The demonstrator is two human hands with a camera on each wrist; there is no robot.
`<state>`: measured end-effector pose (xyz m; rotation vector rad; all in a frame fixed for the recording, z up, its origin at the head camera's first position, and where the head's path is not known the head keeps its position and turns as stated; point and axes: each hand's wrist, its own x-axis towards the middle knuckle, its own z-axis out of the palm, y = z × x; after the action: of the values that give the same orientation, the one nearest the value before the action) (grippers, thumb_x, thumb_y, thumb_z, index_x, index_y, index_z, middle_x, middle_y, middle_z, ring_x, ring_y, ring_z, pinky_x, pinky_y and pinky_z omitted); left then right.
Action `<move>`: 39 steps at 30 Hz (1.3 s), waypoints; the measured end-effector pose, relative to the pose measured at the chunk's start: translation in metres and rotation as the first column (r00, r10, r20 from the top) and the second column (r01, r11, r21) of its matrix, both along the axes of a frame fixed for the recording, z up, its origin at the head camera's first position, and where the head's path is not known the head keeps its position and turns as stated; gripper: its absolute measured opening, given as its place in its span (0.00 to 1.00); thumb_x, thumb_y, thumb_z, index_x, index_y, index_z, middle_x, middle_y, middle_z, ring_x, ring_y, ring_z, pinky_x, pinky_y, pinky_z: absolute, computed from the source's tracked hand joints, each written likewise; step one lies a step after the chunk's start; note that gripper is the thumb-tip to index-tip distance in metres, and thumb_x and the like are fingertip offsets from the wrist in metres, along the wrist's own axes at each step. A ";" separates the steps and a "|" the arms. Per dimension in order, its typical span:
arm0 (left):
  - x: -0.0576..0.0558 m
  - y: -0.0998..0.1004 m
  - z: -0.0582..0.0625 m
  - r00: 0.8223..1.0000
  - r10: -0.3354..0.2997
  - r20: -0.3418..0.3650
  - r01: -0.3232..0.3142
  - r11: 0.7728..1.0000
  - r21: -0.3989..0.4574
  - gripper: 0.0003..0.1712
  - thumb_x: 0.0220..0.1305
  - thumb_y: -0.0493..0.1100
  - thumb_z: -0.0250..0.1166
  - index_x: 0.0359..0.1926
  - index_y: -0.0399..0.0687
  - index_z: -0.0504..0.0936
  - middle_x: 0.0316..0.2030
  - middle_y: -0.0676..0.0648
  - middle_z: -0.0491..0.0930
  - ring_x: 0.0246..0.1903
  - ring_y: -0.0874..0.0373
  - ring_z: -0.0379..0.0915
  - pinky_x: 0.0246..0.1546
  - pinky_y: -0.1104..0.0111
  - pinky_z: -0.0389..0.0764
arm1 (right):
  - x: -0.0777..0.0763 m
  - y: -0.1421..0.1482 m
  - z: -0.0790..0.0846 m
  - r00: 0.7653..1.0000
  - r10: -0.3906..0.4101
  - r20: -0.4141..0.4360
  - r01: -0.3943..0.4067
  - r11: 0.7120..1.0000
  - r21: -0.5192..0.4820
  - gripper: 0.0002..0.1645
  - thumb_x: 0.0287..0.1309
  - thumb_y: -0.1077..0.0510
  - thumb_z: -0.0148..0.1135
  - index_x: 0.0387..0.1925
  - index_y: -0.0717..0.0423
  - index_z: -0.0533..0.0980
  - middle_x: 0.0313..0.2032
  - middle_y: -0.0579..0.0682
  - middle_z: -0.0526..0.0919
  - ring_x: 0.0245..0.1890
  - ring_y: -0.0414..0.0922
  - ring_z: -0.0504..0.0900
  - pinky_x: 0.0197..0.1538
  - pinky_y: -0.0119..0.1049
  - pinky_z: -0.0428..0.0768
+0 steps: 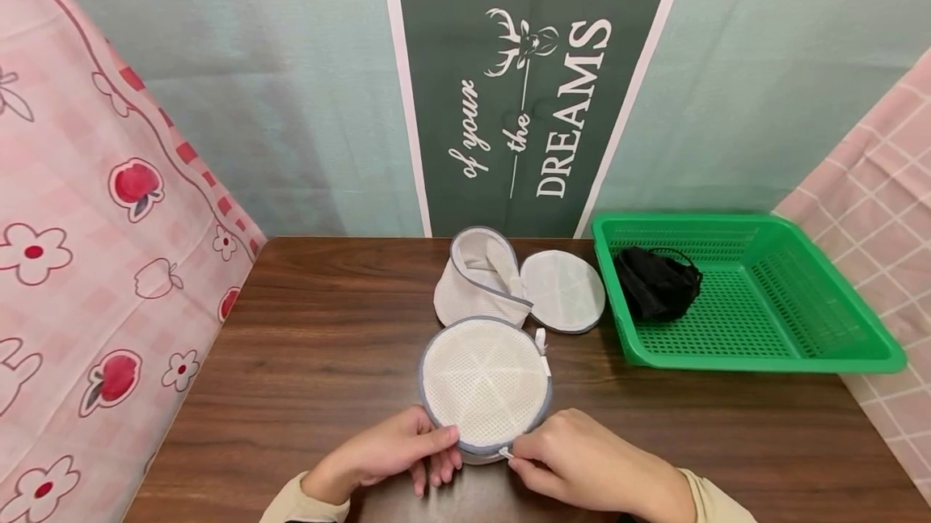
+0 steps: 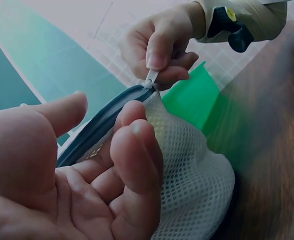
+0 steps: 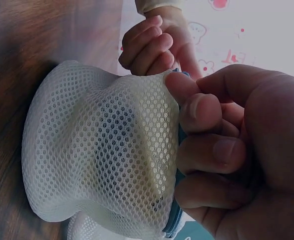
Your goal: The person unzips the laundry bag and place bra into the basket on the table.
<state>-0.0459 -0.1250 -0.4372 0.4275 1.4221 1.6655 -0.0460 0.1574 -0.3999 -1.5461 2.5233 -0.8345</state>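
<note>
A round white mesh laundry bag [image 1: 486, 381] with a grey-blue zip edge stands in front of me, its lid on top. At its near right edge my right hand [image 1: 582, 458] pinches the small white zip pull [image 2: 151, 76] between thumb and finger. My left hand [image 1: 403, 449] lies at the near left edge, thumb straight on the rim, the other fingers loosely bent beside the mesh wall. In the right wrist view a dark patch shows through the mesh. Behind it is a second mesh bag [image 1: 454, 305] with its top open.
Right of the second bag lies a round mesh panel [image 1: 563, 288] with grey edging. A green plastic basket [image 1: 771, 365] stands at the back right, a black drawstring pouch [image 1: 655, 288] inside. All sit on a brown wooden table [image 1: 327, 329], with printed cloths hanging around it.
</note>
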 end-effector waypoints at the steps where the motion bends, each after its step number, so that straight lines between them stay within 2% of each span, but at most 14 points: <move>1: 0.000 0.001 0.000 1.000 0.000 0.006 0.000 1.000 0.002 0.39 0.80 0.52 0.53 0.42 0.06 0.71 0.25 0.54 0.80 0.24 0.70 0.74 0.20 0.80 0.76 | 0.000 0.000 0.000 1.000 0.001 -0.003 -0.001 1.000 0.001 0.23 0.70 0.55 0.62 0.20 0.39 0.65 0.18 0.28 0.53 0.20 0.21 0.49 0.21 0.14 0.53; 5: 0.001 0.002 -0.001 1.000 0.013 0.026 -0.014 1.000 0.012 0.41 0.81 0.53 0.51 0.43 0.05 0.70 0.26 0.54 0.81 0.24 0.70 0.74 0.20 0.80 0.77 | 0.001 -0.001 -0.001 1.000 0.009 -0.020 -0.009 1.000 -0.001 0.22 0.69 0.56 0.63 0.20 0.39 0.66 0.19 0.29 0.54 0.21 0.22 0.51 0.22 0.14 0.54; 13: 0.002 0.004 -0.001 0.994 0.100 0.045 -0.101 0.995 0.008 0.38 0.80 0.48 0.52 0.41 0.02 0.67 0.22 0.53 0.79 0.21 0.70 0.73 0.19 0.78 0.77 | 0.002 -0.006 -0.002 0.999 0.025 -0.032 -0.025 1.000 0.001 0.20 0.65 0.58 0.66 0.21 0.39 0.67 0.19 0.29 0.56 0.21 0.22 0.53 0.24 0.14 0.56; 21: 0.002 0.006 0.000 0.987 0.157 0.045 -0.156 0.988 -0.020 0.31 0.78 0.42 0.56 0.36 0.06 0.69 0.20 0.54 0.76 0.18 0.69 0.71 0.18 0.78 0.77 | 0.001 -0.005 -0.002 1.000 0.017 -0.013 -0.017 1.000 -0.005 0.21 0.71 0.55 0.61 0.21 0.38 0.67 0.19 0.28 0.56 0.22 0.21 0.53 0.24 0.13 0.56; 27: 0.001 0.005 0.000 0.988 0.154 0.028 -0.153 0.987 -0.037 0.30 0.78 0.43 0.57 0.35 0.09 0.70 0.19 0.54 0.75 0.17 0.68 0.70 0.18 0.78 0.76 | 0.000 -0.005 -0.004 0.999 0.000 -0.041 -0.001 1.000 -0.024 0.22 0.65 0.58 0.65 0.20 0.38 0.67 0.18 0.29 0.56 0.21 0.21 0.54 0.24 0.13 0.56; 34: 0.000 0.003 -0.001 0.992 0.125 0.013 -0.124 0.991 -0.046 0.33 0.78 0.44 0.56 0.37 0.06 0.67 0.19 0.56 0.75 0.18 0.69 0.70 0.19 0.79 0.76 | 0.000 -0.005 -0.005 0.997 -0.033 -0.063 0.031 0.999 -0.033 0.24 0.58 0.60 0.68 0.18 0.38 0.64 0.17 0.29 0.55 0.20 0.22 0.52 0.22 0.13 0.55; 39: 0.001 0.002 -0.001 0.992 0.126 -0.005 -0.126 0.991 -0.049 0.32 0.78 0.43 0.56 0.37 0.06 0.67 0.18 0.55 0.74 0.18 0.69 0.69 0.19 0.79 0.75 | 0.000 -0.002 -0.004 0.997 -0.050 -0.064 0.047 0.998 -0.047 0.26 0.56 0.60 0.69 0.17 0.38 0.62 0.17 0.30 0.54 0.20 0.23 0.51 0.22 0.14 0.53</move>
<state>-0.0453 -0.1231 -0.4382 0.3175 1.5146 1.7263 -0.0462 0.1550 -0.4040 -1.5562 2.6146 -0.8671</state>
